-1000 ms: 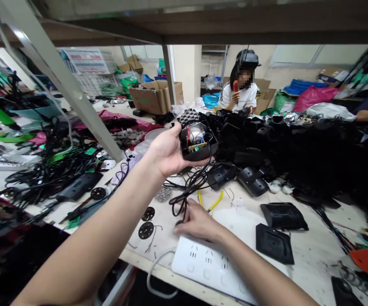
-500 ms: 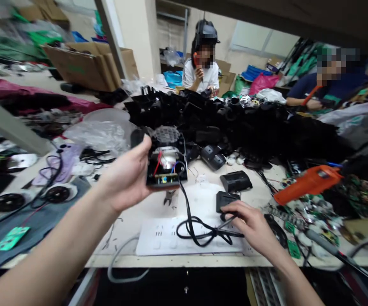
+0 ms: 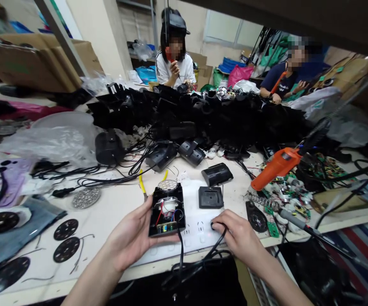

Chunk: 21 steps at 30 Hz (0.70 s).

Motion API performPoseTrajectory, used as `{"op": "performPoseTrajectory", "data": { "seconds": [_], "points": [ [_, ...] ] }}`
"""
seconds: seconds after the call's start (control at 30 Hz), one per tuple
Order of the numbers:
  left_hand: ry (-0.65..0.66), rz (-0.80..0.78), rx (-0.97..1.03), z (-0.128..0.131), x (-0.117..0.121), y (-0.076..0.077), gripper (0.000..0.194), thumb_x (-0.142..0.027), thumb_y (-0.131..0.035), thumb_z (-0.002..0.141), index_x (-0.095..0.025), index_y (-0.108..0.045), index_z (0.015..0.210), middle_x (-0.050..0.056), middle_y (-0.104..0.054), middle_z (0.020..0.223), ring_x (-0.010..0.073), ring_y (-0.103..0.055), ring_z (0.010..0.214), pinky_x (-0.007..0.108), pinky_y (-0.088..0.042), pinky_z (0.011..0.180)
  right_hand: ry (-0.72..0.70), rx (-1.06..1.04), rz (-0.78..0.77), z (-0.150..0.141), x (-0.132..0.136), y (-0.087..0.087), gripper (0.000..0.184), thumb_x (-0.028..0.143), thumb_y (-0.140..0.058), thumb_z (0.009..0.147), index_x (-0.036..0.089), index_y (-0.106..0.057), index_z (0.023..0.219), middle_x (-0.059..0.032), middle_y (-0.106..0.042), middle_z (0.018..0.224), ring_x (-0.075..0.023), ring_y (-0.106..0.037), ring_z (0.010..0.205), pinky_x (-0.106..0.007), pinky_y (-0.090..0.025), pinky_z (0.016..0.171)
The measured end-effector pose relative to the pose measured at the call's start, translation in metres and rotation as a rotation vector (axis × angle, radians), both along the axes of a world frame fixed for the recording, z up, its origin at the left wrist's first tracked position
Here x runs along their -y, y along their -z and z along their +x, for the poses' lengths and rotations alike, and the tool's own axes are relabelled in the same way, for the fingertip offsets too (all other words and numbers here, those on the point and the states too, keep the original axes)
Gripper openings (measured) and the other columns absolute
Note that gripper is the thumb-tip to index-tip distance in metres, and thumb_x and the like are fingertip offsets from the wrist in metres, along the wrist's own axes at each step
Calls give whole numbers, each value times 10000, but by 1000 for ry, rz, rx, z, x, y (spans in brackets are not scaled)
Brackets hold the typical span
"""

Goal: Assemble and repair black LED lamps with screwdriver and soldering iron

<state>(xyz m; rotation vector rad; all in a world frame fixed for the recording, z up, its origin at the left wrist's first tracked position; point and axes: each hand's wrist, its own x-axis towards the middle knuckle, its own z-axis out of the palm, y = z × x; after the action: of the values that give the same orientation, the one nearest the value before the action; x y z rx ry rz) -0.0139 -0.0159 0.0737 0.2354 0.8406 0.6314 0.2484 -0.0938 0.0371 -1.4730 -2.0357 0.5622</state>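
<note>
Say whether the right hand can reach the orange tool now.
Probably yes: the right hand holds the black cord, but nothing seems to stand between that hand and the orange tool.

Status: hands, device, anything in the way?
Left hand gripping opened black device, internals exposed. Right hand pinching cord end at power strip; insertion unclear. Cord loops slack between hands.
</note>
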Motion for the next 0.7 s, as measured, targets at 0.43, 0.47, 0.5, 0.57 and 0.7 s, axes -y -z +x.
{"op": "performPoseTrajectory", "data": {
  "seconds": [0.43,0.47,0.5,0.57,0.7],
  "points": [
    [-28,-38,23,-3,8,7,450,-343,-534,953,-131,-478,1347,159,-751,1008,320,-740,843,558,-607,738,63,4,96,-8,7,20,154,173,-477,971,216,-622,940,-44,-607,838,-196,-597,791,-314,-506,701],
    [-23,-39,23,-3,8,7,461,-353,-537,951,-126,-478,1348,161,-750,1004,318,-741,835,547,-610,729,74,-2,107,-8,7,21,139,184,-489,971,219,-622,952,-49,-614,854,-204,-599,811,-324,-511,715],
    [-21,-41,19,-3,8,6,468,-363,-536,950,-123,-480,1348,161,-750,1001,315,-741,827,536,-613,722,83,-11,109,-7,8,22,128,195,-498,971,222,-623,971,-55,-619,874,-209,-601,833,-333,-516,733],
    [-33,-47,-3,-2,8,7,461,-373,-530,952,-128,-491,1341,152,-751,989,305,-741,803,519,-617,707,92,-29,100,-6,8,24,118,211,-512,969,228,-623,1005,-62,-625,907,-217,-606,871,-344,-525,767],
    [-73,-60,-34,0,6,8,382,-369,-525,957,-142,-556,1264,116,-757,938,283,-737,769,509,-619,689,76,-36,85,-3,8,26,112,222,-527,965,237,-623,1021,-63,-631,929,-216,-622,889,-340,-539,784]
  ]
}}
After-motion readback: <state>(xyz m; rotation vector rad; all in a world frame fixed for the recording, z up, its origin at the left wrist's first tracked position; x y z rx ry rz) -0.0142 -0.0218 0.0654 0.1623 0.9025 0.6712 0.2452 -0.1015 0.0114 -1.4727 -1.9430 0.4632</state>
